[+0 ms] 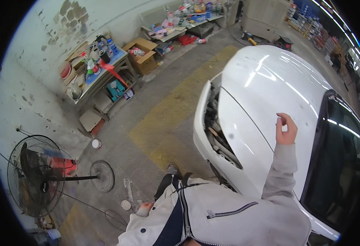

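Holding right hand half-curled, seemingly empty, over white hood, perhaps for clearance; with left hand beside jacket, cannot tell grip.

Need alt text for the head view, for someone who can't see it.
A person's curled right hand appears raised over the hood of a white car. Their left hand hangs low; a pedestal fan and cluttered table stand to the left.
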`<state>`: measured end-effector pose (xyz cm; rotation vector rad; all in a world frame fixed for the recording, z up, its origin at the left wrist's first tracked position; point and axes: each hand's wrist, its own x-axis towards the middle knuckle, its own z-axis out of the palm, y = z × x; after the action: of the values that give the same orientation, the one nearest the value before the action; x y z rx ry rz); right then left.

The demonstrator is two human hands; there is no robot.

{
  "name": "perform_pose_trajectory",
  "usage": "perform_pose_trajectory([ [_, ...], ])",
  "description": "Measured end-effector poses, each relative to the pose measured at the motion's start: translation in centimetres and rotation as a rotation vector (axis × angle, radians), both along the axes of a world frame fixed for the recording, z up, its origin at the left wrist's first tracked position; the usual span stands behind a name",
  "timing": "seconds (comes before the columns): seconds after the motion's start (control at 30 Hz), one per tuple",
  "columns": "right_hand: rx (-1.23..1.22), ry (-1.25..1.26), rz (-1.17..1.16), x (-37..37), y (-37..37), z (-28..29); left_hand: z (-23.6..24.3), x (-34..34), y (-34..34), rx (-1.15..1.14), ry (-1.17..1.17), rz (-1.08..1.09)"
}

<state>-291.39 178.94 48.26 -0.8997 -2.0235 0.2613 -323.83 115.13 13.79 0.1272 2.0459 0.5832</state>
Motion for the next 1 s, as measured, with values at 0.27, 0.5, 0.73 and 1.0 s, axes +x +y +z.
perform_pose_trajectory([
  [0.27, -0.128, -0.246, -0.032, -17.6, 11.6, -4.5, 2.0, -24.4, 15.3, -0.008, 0.109, -0.087],
  [0.5, -0.338, -0.135, -0.105, -27.8, 26.6, -6.7, 3.1, -45.7, 30.8, 0.037, 0.214, -0.131],
  [0.73, -0.338, 0.007, -0.343, -33.0, 43.5, -10.6, 8.4, -56.1, 45.9, -0.088, 0.245, -0.120],
  [1.0, -0.457, -0.453, -1.408, -26.0, 58.9, -17.4, 5.1, -62.6, 76.8, 0.016, 0.144, -0.234],
])
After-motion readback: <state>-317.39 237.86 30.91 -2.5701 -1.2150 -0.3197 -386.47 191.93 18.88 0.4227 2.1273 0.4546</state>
